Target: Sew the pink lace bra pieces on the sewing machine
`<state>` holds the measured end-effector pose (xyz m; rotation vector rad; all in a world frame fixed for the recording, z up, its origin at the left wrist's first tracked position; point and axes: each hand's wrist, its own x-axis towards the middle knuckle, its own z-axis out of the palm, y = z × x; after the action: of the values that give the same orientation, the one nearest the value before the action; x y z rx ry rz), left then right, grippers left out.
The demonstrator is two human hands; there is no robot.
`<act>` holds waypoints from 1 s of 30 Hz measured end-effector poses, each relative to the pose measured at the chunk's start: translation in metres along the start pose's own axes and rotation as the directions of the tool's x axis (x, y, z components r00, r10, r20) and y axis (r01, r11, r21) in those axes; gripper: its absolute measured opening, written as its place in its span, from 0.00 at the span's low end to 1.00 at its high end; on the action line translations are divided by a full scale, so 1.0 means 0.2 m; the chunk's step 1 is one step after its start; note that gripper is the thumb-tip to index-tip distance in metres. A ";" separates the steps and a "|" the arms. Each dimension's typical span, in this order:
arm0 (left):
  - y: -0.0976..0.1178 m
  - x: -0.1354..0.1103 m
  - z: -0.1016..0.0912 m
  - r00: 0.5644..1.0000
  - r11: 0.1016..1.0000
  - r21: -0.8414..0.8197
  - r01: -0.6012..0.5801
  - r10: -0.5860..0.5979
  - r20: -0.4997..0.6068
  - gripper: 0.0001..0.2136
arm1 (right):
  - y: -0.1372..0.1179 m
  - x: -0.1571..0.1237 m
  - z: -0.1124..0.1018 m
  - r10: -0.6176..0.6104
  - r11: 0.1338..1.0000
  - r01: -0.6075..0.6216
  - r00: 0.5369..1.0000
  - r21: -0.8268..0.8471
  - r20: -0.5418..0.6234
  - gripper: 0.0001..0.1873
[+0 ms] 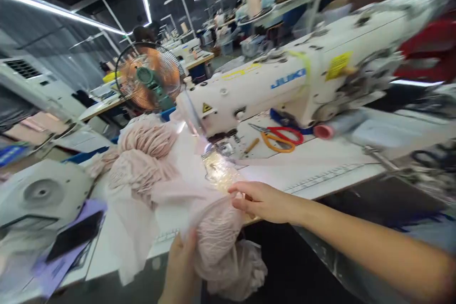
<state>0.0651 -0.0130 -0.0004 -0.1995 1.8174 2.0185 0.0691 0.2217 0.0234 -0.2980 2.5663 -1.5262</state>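
Pale pink gathered fabric [218,235] hangs over the front edge of the sewing table, just before the sewing machine [256,85]. My left hand [182,261], blurred, is closed on the left side of this fabric with the thumb on top. At its upper right edge, the fingers and thumb of my right hand [261,199] pinch the cloth. Lamp light falls on a shiny gold-looking patch [219,168] by the needle area. A larger pile of the same pink fabric [144,156] lies to the left on the table.
Scissors with red and orange handles [281,138] lie beside the machine, near a pink-ended spool [324,131]. A dark phone [75,236] rests on purple sheets at left. Behind the table stands a fan [147,76]. The white table [313,178] carries a printed ruler along its front.
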 end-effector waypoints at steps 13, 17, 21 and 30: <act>0.01 0.04 -0.03 0.983 0.968 0.177 -0.178 0.169 0.066 0.17 | 0.07 0.14 0.05 0.151 0.810 -0.283 0.947 0.514 0.284 0.23; 0.08 0.06 0.00 0.985 0.898 0.409 -0.163 0.122 0.126 0.22 | 0.09 0.14 0.05 0.040 0.899 -0.173 0.947 0.402 0.319 0.19; 0.13 0.09 0.03 0.984 0.861 0.502 -0.081 -0.010 0.176 0.26 | 0.11 0.14 0.03 -0.085 0.973 0.006 0.939 0.231 0.333 0.16; 0.12 0.09 0.07 0.988 0.863 0.494 -0.109 0.041 0.147 0.21 | 0.10 0.15 0.10 -0.106 0.987 0.091 0.989 0.136 0.107 0.14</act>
<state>0.0412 0.0032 0.0174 0.1590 2.2128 1.4880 0.0428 0.2070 -0.0031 -0.4877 2.3849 -1.6505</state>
